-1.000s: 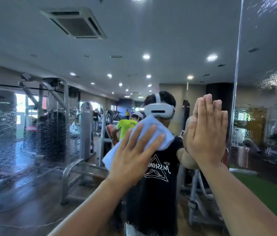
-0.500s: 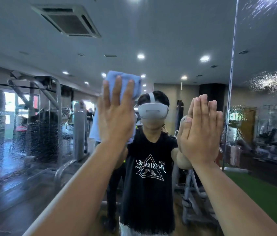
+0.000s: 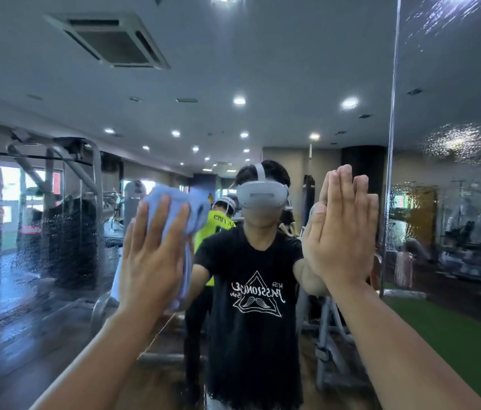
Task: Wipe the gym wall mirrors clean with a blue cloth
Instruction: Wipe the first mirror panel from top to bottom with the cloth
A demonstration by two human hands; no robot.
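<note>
Left hand [image 3: 152, 258] is spread flat, fingers apart, pressing the blue cloth [image 3: 174, 208] against the mirror [image 3: 262, 84]; the cloth is bunched, sticking out above the fingertips and hanging below the palm on the thumb side. Right hand [image 3: 341, 235] is open with fingers held together, palm flat on the glass, nothing held, apparently used as a brace. Glass between and above the hands looks clear. Water droplets [image 3: 11, 232] are seen well left of the left hand, and more droplets sit past the vertical seam [image 3: 391, 143], just right of the right hand, on the next panel [image 3: 455, 84]. Wiping is judged to be mid-way, with both wet zones not yet done. Risks: a palm print is likely to be left by the bare right hand on glass already cleaned, so that patch would need a re-wipe. Because the cloth is bunched, only part of it is pressed flat, so streaks could be left, and the loose lower end could slip out from under the palm on a fast stroke. If the cloth is carried into the wet zone and back, water could be smeared onto the clear part.
</note>
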